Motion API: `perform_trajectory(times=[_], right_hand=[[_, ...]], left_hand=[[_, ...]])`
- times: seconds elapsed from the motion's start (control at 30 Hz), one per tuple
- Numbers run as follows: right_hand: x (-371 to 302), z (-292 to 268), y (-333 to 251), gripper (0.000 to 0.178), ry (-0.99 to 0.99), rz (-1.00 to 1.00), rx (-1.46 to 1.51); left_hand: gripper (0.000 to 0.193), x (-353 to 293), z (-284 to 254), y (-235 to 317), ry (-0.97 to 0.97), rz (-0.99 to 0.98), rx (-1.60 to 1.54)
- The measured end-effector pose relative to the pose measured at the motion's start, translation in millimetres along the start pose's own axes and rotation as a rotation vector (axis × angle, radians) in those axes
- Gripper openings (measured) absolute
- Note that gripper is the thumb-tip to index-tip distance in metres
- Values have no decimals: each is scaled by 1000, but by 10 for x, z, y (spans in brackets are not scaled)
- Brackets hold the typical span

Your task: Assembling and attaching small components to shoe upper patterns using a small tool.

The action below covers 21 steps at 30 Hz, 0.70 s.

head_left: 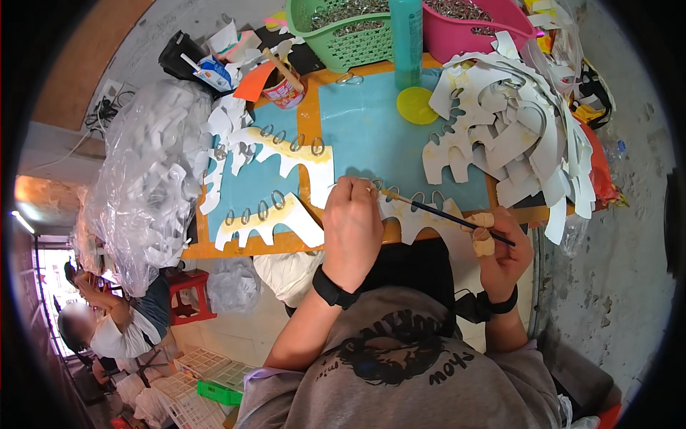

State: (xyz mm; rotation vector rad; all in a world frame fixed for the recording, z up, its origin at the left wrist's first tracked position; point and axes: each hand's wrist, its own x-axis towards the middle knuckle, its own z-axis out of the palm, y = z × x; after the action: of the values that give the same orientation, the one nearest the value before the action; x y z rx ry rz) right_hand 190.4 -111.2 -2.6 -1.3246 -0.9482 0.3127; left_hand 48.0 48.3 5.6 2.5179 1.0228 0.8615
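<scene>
At twelve o'clock, along the blue-and-orange table's (364, 129) near edge, lies a white, scalloped, card-like strip (411, 224) bearing oval silver metal rings (419, 196). Your right hand (504, 247), one o'clock, grips a slim dark-blue-handled brush (439, 214); your left hand (351, 225) bunches its fingers beside the tip, any grasp hidden. Likely step: brushing adhesive; next move calls for light, steady strokes.

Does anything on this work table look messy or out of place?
The heap of white cut pieces on the right looks untidy: they overlap every which way, and some poke past the table's near edge. Also, some metal rings lie loose just in front of the green basket.
</scene>
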Motion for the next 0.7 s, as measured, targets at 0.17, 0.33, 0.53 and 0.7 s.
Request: perform_trajectory(times=[0.17,0.33,0.53,0.7], right_hand=[[17,37,-58,16,3,-6,-38],[36,104,-146,13,64,-38,-148],[77,134,-179,13,43,-134,-236],[120,166,-235,13,60,-184,-258]], left_hand=[[4,-16,-19,11,8,-9,-15],[5,-28,-61,9,-7,-27,-63],[6,-49,-53,1,-1,-12,-73],[8,-56,-76,-27,-12,33,-69]])
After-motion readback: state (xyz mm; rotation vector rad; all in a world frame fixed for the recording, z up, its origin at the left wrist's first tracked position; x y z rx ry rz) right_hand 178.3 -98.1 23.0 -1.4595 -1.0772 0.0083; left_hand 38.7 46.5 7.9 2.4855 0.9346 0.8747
